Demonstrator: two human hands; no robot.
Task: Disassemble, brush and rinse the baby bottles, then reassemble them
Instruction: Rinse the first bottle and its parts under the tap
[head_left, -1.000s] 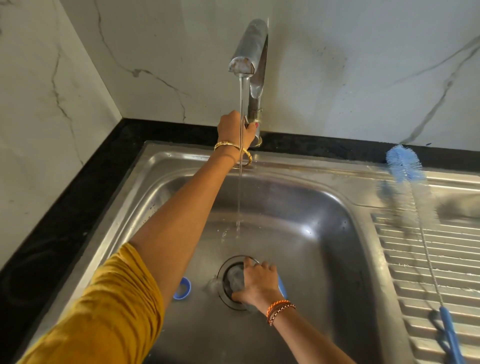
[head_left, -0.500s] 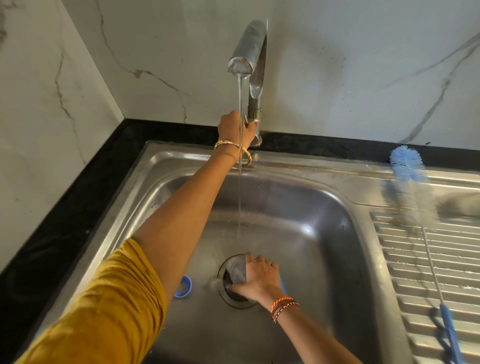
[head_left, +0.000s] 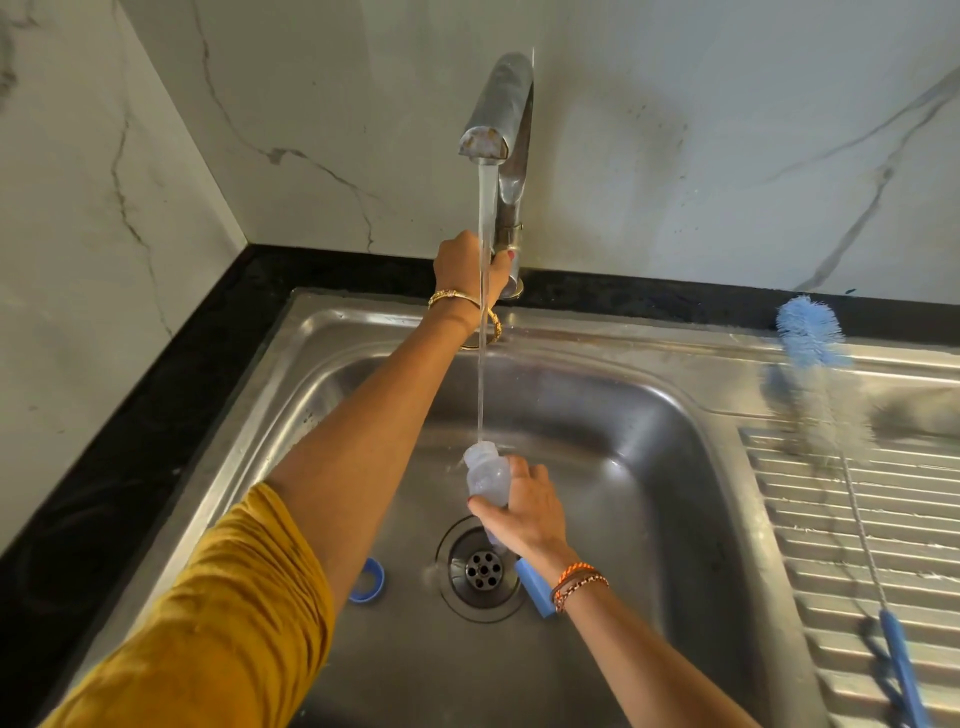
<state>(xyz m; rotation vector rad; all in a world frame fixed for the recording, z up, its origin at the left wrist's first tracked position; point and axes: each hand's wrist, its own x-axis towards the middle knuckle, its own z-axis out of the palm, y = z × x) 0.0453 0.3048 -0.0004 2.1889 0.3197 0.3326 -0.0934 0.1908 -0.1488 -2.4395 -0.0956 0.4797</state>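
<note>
Right now the right hand (head_left: 524, 512) holds a clear baby bottle (head_left: 487, 475) above the sink basin (head_left: 649, 467), its fingers curled round the lower body and the thumb across the front. The bottle tilts with its open mouth toward 11 o'clock, and the stream of water (head_left: 484, 312) from the tap (head_left: 498, 114) falls straight onto that mouth. At 12 o'clock from the bottle the left hand (head_left: 467, 265) grips the tap's lever at the base of the spout, fingers wrapped round it; a gold bangle sits on that wrist and a mustard sleeve (head_left: 234, 613) covers the upper arm.

Down on the basin floor the drain (head_left: 480, 571) lies just below the bottle. A blue ring (head_left: 369, 582) rests at 9 o'clock from the drain, partly hidden by the left arm. A blue piece (head_left: 535, 590) lies at 3 o'clock from the drain, touching its rim and partly under the right wrist; what it is cannot be told.

At 3 o'clock from the basin a bottle brush (head_left: 831, 415) lies on the ribbed draining board (head_left: 883, 545), its blue bristle head toward 12 o'clock and its blue handle toward 6 o'clock. Black tabletop (head_left: 156, 389) borders the sink.
</note>
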